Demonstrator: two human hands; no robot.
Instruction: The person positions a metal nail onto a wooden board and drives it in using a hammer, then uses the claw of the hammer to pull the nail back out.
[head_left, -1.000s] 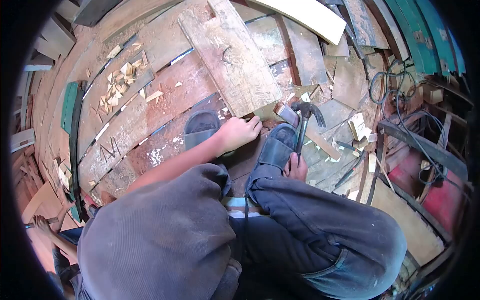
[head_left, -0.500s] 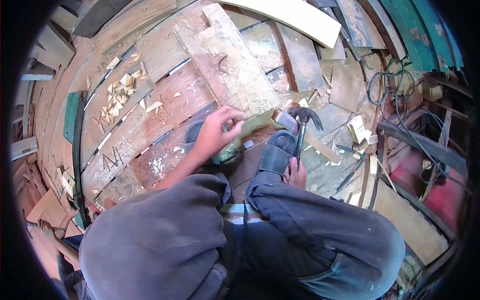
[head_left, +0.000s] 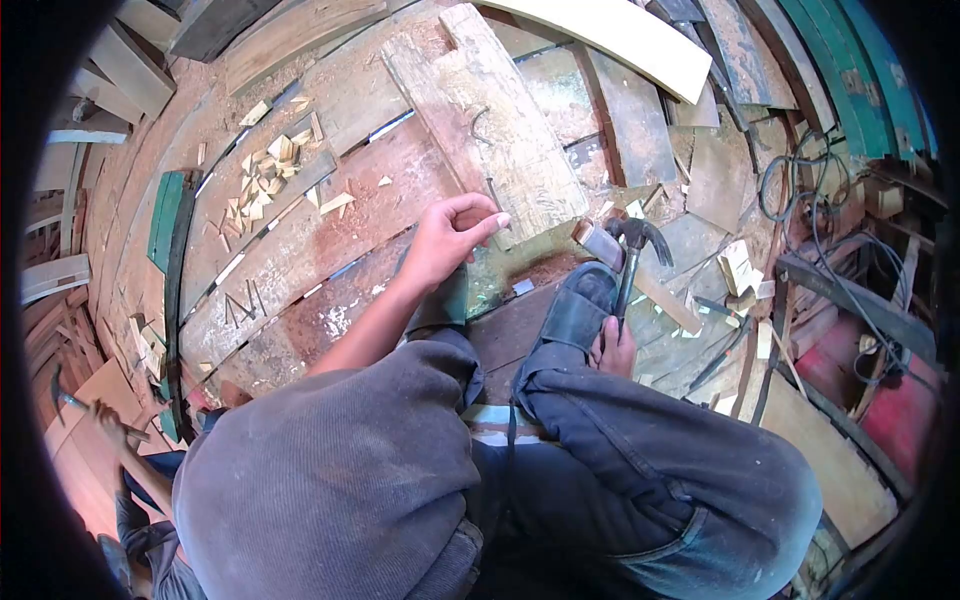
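My left hand (head_left: 452, 240) is closed in a pinch, thumb against fingers, with a thin dark nail (head_left: 491, 188) poking up from it. It sits over the lower edge of a worn, pale-stained board (head_left: 510, 130). My right hand (head_left: 612, 352), closed low beside my right sandal (head_left: 582, 305), grips the handle of a claw hammer (head_left: 627, 280). The hammer's dark head points away from me, touching or close beside a small wood block (head_left: 598, 243). A bent dark piece (head_left: 480, 126), like a wire, lies on the board.
Several loose nails (head_left: 242, 305) and a heap of wood chips (head_left: 265, 180) lie left on the plank floor. Coiled cable (head_left: 810, 190) hangs at right near dark beams. A pale plank (head_left: 620, 40) crosses the top. At lower left, another person's hand (head_left: 105, 415) holds a hammer (head_left: 68, 398).
My left hand has turned and closed further into its pinch, with the nail now upright. The hammer stays in my right hand. The view has shifted slightly; the other person's hammer has come into sight.
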